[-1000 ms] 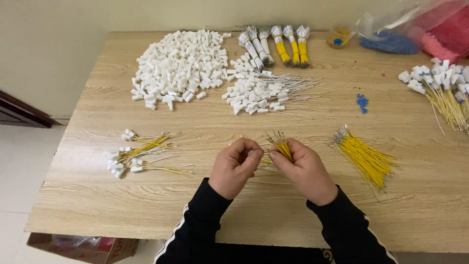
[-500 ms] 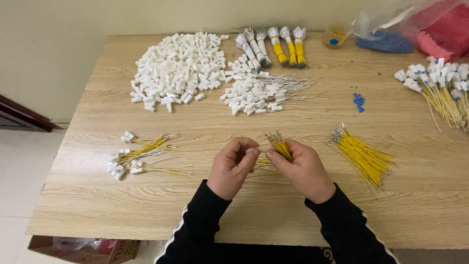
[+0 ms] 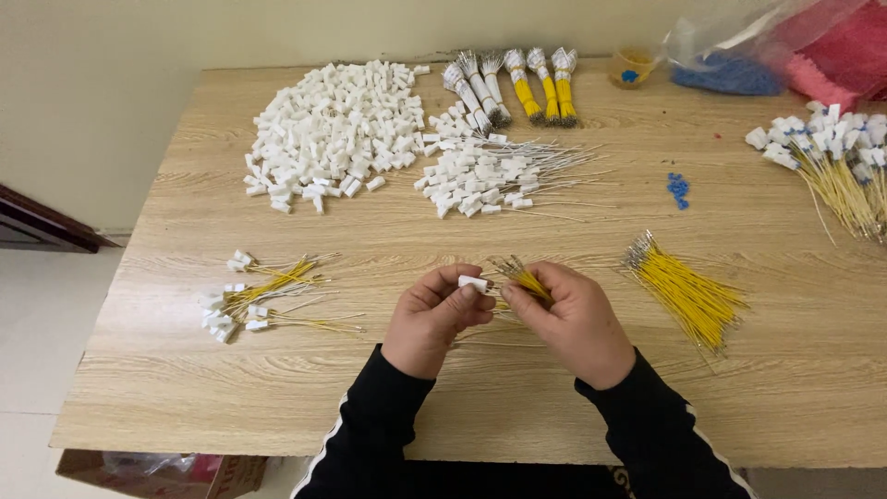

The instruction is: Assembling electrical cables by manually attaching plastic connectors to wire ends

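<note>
Hands at the near middle of the tabletop (image 3: 185, 388), pale wood-grain laminate, its front edge just below my wrists. My left hand (image 3: 432, 322) has its fingers pinched together on a small white plastic connector (image 3: 473, 283), blocky and matte. My right hand (image 3: 571, 319) has its fingers clamped on a short bundle of yellow wires (image 3: 523, 277), thin and glossy with bare metal tips fanning upward; connector and bundle nearly meet between the two hands.

Right of the fingers, near but apart: a loose sheaf of yellow wires (image 3: 688, 294), lying diagonally. Left of them, well apart: a few finished wires with white plugs (image 3: 259, 298), scattered. Open wood lies between both and around my forearms.

Beyond the fingers, toward the far edge: a heap of white connectors (image 3: 333, 129); a smaller pile of plugged pale wires (image 3: 494, 171); banded bundles, white and yellow (image 3: 513, 85). Far right edge: assembled yellow wires with white heads (image 3: 832, 157); some tiny blue pieces (image 3: 679, 188); clear plastic bags (image 3: 758, 46) holding blue and pink stock.
</note>
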